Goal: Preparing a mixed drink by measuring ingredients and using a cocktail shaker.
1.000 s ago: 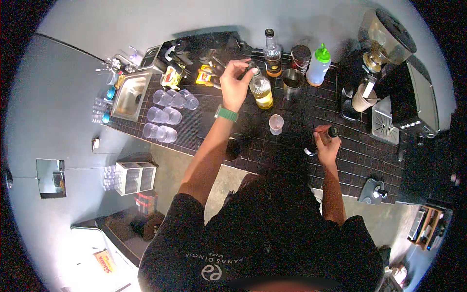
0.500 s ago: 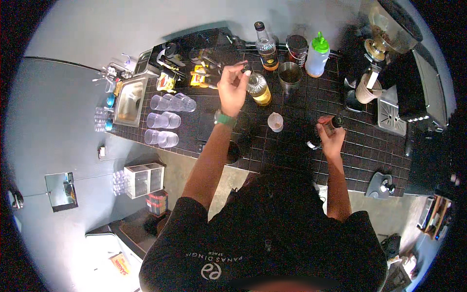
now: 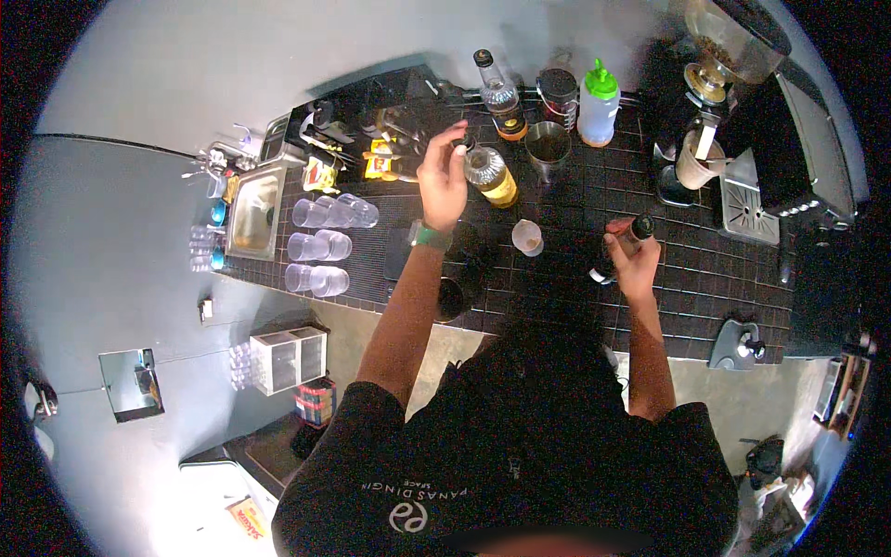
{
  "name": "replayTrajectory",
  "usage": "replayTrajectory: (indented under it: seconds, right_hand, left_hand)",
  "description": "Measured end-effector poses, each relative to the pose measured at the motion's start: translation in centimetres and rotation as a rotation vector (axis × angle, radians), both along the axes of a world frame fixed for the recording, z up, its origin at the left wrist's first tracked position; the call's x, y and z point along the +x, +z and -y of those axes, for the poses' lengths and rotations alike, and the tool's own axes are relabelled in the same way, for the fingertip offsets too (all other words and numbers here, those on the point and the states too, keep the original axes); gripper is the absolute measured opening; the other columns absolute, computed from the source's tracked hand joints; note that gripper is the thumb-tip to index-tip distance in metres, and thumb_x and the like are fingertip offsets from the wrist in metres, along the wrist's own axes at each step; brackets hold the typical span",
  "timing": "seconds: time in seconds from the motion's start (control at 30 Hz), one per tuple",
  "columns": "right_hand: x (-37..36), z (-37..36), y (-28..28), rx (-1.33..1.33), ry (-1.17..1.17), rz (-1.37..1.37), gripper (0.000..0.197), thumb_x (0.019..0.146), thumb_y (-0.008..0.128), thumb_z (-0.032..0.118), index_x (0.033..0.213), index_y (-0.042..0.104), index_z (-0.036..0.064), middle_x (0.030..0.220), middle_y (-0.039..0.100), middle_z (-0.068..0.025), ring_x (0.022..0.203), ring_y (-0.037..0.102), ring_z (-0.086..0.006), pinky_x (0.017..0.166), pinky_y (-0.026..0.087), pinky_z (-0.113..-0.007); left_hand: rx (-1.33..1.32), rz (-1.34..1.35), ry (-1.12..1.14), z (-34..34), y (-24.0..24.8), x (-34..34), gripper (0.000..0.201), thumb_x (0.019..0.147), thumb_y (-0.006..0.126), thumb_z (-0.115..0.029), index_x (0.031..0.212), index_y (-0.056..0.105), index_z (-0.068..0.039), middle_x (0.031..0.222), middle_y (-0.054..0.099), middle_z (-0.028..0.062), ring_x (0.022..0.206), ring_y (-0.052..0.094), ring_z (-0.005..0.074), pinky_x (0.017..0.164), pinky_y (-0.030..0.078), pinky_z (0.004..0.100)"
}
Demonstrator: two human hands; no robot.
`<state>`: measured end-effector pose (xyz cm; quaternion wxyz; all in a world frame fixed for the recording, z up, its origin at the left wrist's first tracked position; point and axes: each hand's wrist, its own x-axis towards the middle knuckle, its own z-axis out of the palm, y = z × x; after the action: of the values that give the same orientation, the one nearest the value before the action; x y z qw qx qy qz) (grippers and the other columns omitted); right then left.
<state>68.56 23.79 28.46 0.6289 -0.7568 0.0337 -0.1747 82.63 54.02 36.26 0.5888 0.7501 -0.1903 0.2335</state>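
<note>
My left hand [image 3: 442, 186], with a green watch band at the wrist, has thumb and fingers closed at the neck of a clear glass bottle [image 3: 494, 181] with a yellow label. This bottle stands slightly tilted in the view on the black tiled counter. My right hand [image 3: 636, 265] is wrapped round a small dark-topped bottle [image 3: 640, 229] with a reddish tint, its lower part hidden by my fingers. Between my hands sits a small translucent cup [image 3: 525, 234]. Just behind it stands a metal cup [image 3: 548, 150].
Behind are another glass bottle [image 3: 503, 107], a dark jar [image 3: 558, 93] and a green-topped squeeze bottle [image 3: 600, 107]. Plastic cups [image 3: 320, 246] lie in rows at left, near a sink [image 3: 255, 213]. At right are a coffee grinder [image 3: 733, 46], an espresso machine [image 3: 803, 148] and a tamper [image 3: 740, 345].
My left hand has come slightly down onto the neck of the yellow-labelled bottle. My right hand keeps its hold on the small bottle. The whole view has shifted a little.
</note>
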Motion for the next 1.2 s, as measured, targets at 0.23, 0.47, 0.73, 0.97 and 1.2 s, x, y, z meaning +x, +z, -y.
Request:
replayTrajectory:
  seconds: [0.23,0.47,0.73,0.97,1.2]
  right_hand:
    - [0.1,0.0,-0.1,0.06,-0.004,0.024,0.017,0.084,0.078,0.003,0.098,0.068,0.0017,0.088,0.072,-0.0051,0.076,0.065,-0.0108,0.071,0.053,-0.027]
    - [0.1,-0.1,-0.3,0.052,-0.032,0.016,0.018,0.084,0.078,0.004,0.098,0.067,0.0018,0.089,0.072,-0.0055,0.078,0.066,-0.0112,0.072,0.053,-0.028]
    - [0.3,0.0,-0.2,0.085,-0.026,0.033,0.019,0.084,0.078,0.006,0.098,0.067,0.0011,0.088,0.073,-0.0059,0.078,0.068,-0.012,0.072,0.054,-0.029]
    - [0.2,0.2,0.0,0.106,-0.009,-0.038,0.019,0.085,0.078,0.006,0.1,0.066,0.0009,0.087,0.071,-0.0049,0.079,0.066,-0.0097,0.073,0.053,-0.027]
    - [0.3,0.1,0.4,0.083,-0.007,0.003,0.02,0.085,0.078,0.003,0.1,0.065,0.0002,0.093,0.071,-0.0064,0.082,0.065,-0.0097,0.075,0.053,-0.026]
  left_hand:
    - [-0.003,-0.13,0.024,0.1,0.4,-0.1,0.02,0.094,0.066,0.001,0.113,0.059,-0.001,0.113,0.068,0.0103,0.091,0.061,0.0084,0.081,0.048,0.0235]
    - [0.022,-0.051,0.194,0.8,0.6,-0.1,0.035,0.081,0.083,-0.001,0.104,0.057,-0.003,0.077,0.055,-0.0023,0.067,0.048,0.0045,0.061,0.044,0.0214]
    - [0.01,-0.062,0.173,0.6,-0.1,0.2,0.033,0.084,0.08,0.0,0.106,0.055,-0.003,0.097,0.064,0.0047,0.073,0.054,0.0059,0.065,0.048,0.0221]
    - [-0.083,-0.022,0.031,0.2,-0.8,0.4,0.026,0.089,0.071,0.007,0.11,0.058,-0.002,0.102,0.067,0.0051,0.077,0.054,0.0042,0.068,0.047,0.0209]
    - [0.025,-0.112,0.129,-0.2,-0.8,0.3,0.032,0.084,0.076,0.006,0.108,0.059,-0.005,0.084,0.057,-0.0018,0.071,0.052,0.0033,0.064,0.044,0.0194]
